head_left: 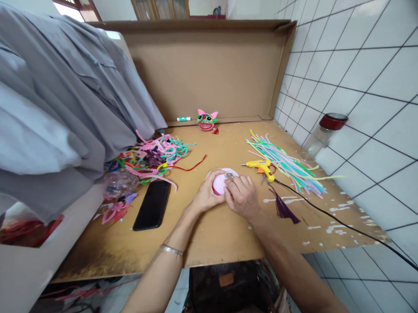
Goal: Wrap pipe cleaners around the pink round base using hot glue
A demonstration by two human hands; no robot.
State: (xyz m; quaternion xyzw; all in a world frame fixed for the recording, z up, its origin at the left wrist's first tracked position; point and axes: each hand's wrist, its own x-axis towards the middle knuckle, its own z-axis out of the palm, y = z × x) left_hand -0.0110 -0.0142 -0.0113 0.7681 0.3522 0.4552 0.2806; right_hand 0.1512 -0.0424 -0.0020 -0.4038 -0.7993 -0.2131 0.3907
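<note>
Near the middle of the table, my left hand (208, 192) curls around a round lilac craft piece (219, 183), its surface ridged in rows, with a dark pink patch low on its side. My right hand (241, 194) is bent over the top right of that piece, fingers curled and pressed together against it. A small shiny, greyish spot shows by the right fingertips; I cannot tell what it is. Right of my hands lies a yellow glue gun (261, 164), its nozzle pointing left. A purple tassel (284, 207) lies below the glue gun.
Pastel pipe cleaners (285, 160) lie right, near a red-lidded jar (321, 137). Tangled pipe cleaners (160, 151) and a black phone (152, 205) are left. A colourful animal head (206, 120) and glue stick (184, 119) stand at the cardboard (205, 69). The gun's cord (336, 222) runs right.
</note>
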